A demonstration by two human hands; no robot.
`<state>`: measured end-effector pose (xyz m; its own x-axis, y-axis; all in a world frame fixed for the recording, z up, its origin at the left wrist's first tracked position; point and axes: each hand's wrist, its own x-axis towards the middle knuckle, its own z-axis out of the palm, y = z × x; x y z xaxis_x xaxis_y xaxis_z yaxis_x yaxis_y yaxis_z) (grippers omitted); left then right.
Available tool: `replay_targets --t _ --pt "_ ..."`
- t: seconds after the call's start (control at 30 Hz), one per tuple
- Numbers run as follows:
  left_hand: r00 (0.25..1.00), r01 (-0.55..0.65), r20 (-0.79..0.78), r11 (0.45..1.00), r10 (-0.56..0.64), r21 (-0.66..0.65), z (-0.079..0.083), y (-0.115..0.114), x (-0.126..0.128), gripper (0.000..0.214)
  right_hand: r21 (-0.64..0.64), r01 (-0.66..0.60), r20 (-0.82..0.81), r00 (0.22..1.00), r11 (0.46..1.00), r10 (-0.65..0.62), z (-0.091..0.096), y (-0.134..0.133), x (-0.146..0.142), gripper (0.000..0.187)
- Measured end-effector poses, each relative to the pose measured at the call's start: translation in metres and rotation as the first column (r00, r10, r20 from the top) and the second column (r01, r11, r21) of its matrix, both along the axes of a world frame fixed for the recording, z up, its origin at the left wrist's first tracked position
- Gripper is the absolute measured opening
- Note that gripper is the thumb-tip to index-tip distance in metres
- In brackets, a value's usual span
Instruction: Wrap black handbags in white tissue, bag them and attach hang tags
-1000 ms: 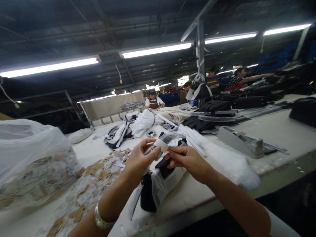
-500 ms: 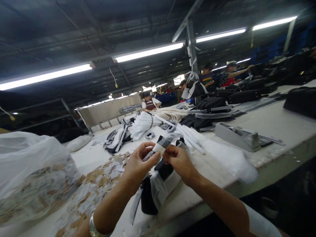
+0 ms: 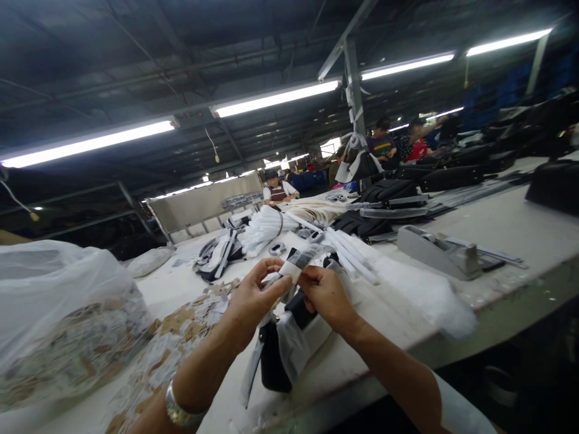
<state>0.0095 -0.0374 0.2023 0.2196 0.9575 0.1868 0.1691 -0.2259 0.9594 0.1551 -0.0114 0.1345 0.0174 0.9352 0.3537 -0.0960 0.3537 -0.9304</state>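
Note:
My left hand (image 3: 253,295) and my right hand (image 3: 326,293) meet above the white table (image 3: 506,229), both pinching a small white tag (image 3: 292,269) with a clear plastic sleeve sticking up from it. Below the hands a black item wrapped in white plastic (image 3: 283,349) lies near the table's front edge. A metal watch band shows on my left wrist (image 3: 178,410). What sits inside the fingers beside the tag is partly hidden.
A heap of brown and white paper tags (image 3: 176,337) spreads at the left beside a full clear bag (image 3: 63,319). A grey tape dispenser (image 3: 438,252) sits at the right. White rolled bundles (image 3: 266,226) and black bags (image 3: 389,196) lie farther back. Other people work along the table.
Both hands stay pinched on the tag. The view has shifted slightly, and the hands sit a little lower and closer together than a second ago.

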Motion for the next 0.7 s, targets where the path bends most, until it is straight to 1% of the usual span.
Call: replay_targets --t 0.07,0.17,0.23,0.27,0.3,0.37,0.43,0.5,0.53,0.57,0.63,0.7 --pt "1.0 -0.011 0.0 1.0 0.011 0.002 0.0 -0.002 0.001 0.043 -0.001 0.049 0.071 0.996 0.999 -0.048 0.002 0.001 0.0 0.024" --pt "1.0 -0.03 -0.004 0.999 0.03 -0.023 -0.001 -0.004 0.003 0.046 0.02 0.115 0.135 0.984 0.993 -0.116 0.005 0.002 0.0 0.021" --pt "1.0 -0.029 -0.008 0.998 0.028 -0.051 -0.001 -0.006 0.003 0.047 0.017 0.14 0.144 0.979 0.99 -0.141 0.006 0.003 -0.001 0.019" --pt "1.0 -0.024 -0.012 0.998 0.024 -0.062 -0.002 -0.007 0.002 0.047 0.002 0.13 0.125 0.984 0.992 -0.129 0.006 0.003 -0.002 0.02" --pt "1.0 -0.02 -0.021 0.997 0.019 -0.069 -0.002 -0.007 0.002 0.048 -0.018 0.101 0.08 0.992 0.995 -0.099 0.006 0.003 -0.002 0.021" --pt "0.999 -0.023 -0.045 0.998 0.02 -0.057 -0.002 -0.008 0.001 0.049 -0.055 -0.004 -0.063 0.998 0.998 0.001 0.005 0.0 -0.004 0.024" --pt "0.998 -0.039 -0.059 0.999 0.039 -0.004 -0.002 -0.009 0.0 0.047 -0.094 -0.139 -0.234 0.965 0.986 0.114 0.004 -0.006 -0.005 0.022" --pt "0.996 -0.057 -0.061 0.997 0.06 0.05 -0.003 -0.01 0.0 0.043 -0.135 -0.29 -0.406 0.888 0.947 0.214 0.006 -0.015 -0.004 0.016" --pt "0.996 -0.062 -0.064 0.996 0.066 0.066 -0.003 -0.01 0.0 0.041 -0.144 -0.376 -0.495 0.828 0.915 0.263 0.007 -0.019 -0.004 0.015" --pt "0.995 -0.067 -0.071 0.995 0.072 0.071 -0.004 -0.009 0.0 0.041 -0.139 -0.47 -0.585 0.749 0.872 0.31 0.009 -0.023 -0.003 0.015" --pt "0.994 -0.081 -0.075 0.994 0.086 0.069 -0.005 -0.008 -0.001 0.046 -0.087 -0.643 -0.741 0.553 0.761 0.382 0.013 -0.028 0.0 0.019" --pt "0.996 -0.08 -0.046 0.994 0.083 0.071 -0.007 -0.006 -0.002 0.058 -0.011 -0.766 -0.834 0.361 0.642 0.417 0.015 -0.028 0.002 0.018"
